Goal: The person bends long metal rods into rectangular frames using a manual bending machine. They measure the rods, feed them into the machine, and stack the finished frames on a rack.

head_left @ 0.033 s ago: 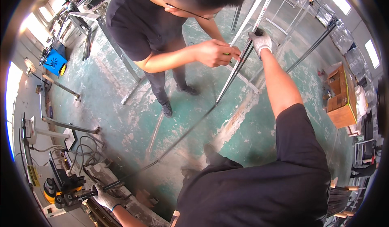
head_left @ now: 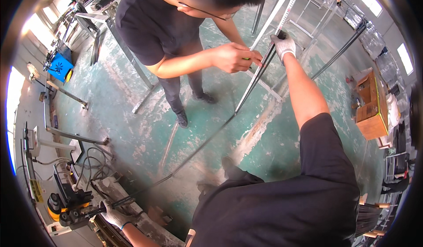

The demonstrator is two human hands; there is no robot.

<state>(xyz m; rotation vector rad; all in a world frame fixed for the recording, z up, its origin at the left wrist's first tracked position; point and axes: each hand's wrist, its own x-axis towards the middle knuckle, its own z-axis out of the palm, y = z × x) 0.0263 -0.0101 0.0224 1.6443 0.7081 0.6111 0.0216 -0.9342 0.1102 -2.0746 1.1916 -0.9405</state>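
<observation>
The person's right hand [head_left: 283, 45], gloved in white, reaches far forward on a straight arm, its fingers wrapped tight around a long dark metal rod [head_left: 253, 83] near the rod's upper end. The rod slants down and away below the fingers. The left hand [head_left: 113, 215], also gloved, sits low, fingers closed on the rod's lower end [head_left: 115, 202] beside a yellow bending machine [head_left: 64, 205]. A co-worker's bare hand [head_left: 233, 56] touches the rod just left of the right fingers. Worn green concrete floor [head_left: 132, 114] lies beneath; a cardboard box [head_left: 370, 108] stands well right.
</observation>
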